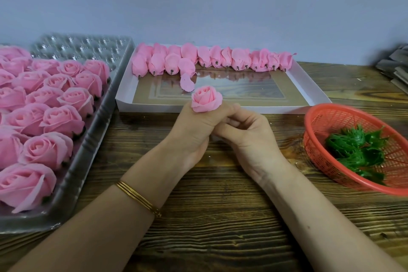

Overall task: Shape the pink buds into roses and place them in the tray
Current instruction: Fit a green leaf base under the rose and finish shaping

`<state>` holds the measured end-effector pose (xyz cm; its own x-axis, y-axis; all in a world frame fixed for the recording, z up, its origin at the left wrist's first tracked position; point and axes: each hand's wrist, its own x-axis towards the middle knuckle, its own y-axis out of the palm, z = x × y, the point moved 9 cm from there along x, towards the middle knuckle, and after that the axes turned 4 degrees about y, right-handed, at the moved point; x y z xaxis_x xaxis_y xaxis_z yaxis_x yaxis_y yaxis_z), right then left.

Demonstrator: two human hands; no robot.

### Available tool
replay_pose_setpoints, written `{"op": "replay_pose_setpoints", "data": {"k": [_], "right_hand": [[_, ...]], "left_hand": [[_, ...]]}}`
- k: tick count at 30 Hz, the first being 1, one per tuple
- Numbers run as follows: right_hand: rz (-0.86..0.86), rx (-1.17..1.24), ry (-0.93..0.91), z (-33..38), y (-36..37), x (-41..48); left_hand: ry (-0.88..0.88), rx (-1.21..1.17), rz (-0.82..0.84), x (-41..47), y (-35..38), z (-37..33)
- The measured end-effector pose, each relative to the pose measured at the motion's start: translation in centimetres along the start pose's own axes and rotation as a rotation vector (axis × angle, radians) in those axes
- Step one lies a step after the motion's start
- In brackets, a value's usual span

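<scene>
On the dark wooden table the left hand grips a shaped pink rose upright in curled fingers; the right hand curls against it below the bloom, its grasp hidden. Finished roses fill the clear tray at left; unshaped buds line the far side of the white box beyond

My fingers are hiding the base of the rose; at nine o'clock the tray is running off-frame.
</scene>
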<state>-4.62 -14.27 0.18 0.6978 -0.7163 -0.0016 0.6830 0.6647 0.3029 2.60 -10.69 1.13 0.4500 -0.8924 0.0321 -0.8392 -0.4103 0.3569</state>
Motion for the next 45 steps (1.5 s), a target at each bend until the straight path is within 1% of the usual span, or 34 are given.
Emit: {"op": "replay_pose_setpoints", "data": {"k": [6, 13, 19, 21, 23, 26, 29, 31, 33, 36, 38, 42, 45], "right_hand": [[-0.064, -0.023, -0.011, 0.1, -0.4, -0.1], [-0.064, -0.006, -0.006, 0.5, -0.3, -0.2], [-0.062, -0.036, -0.017, 0.9, -0.8, -0.2], [-0.081, -0.038, -0.021, 1.0, -1.2, -0.2], [-0.093, -0.030, -0.015, 1.0, -1.3, -0.2], [-0.117, -0.052, -0.021, 1.1, -1.4, -0.1], [-0.139, -0.086, -0.022, 1.1, -1.4, -0.2], [-0.143, -0.107, -0.028, 1.1, -1.3, -0.2], [-0.141, -0.116, -0.025, 1.2, -1.2, -0.3], [-0.141, -0.129, -0.037, 1.3, -1.2, -0.3], [-0.139, -0.149, -0.050, 1.4, -1.2, -0.3], [-0.138, -0.166, -0.065, 1.7, -1.0, -0.3], [-0.144, -0.160, -0.062, 1.7, -1.0, -0.4]], "left_hand": [[-0.010, -0.007, 0.023, -0.1, 0.2, 0.0], [0.006, 0.045, 0.078, -0.1, 0.4, -0.1], [-0.012, 0.060, 0.213, -0.3, 0.6, -0.8], [-0.015, 0.042, 0.174, -0.1, 0.2, -1.5], [-0.035, 0.070, 0.066, 0.4, -1.0, -2.2], [-0.003, 0.216, -0.035, 0.3, -1.7, -4.2], [0.064, 0.511, -0.089, 0.0, -1.7, -6.2], [0.117, 0.736, -0.071, -0.1, -1.1, -6.9], [0.145, 0.933, -0.013, 0.0, -0.1, -6.9], [0.133, 1.161, 0.083, 0.3, 0.9, -6.1], [0.113, 1.243, 0.115, 0.4, 1.0, -5.5], [0.173, 1.326, 0.111, 0.3, 1.2, -5.6], [0.180, 1.372, 0.135, 0.2, 1.4, -5.6]]}}
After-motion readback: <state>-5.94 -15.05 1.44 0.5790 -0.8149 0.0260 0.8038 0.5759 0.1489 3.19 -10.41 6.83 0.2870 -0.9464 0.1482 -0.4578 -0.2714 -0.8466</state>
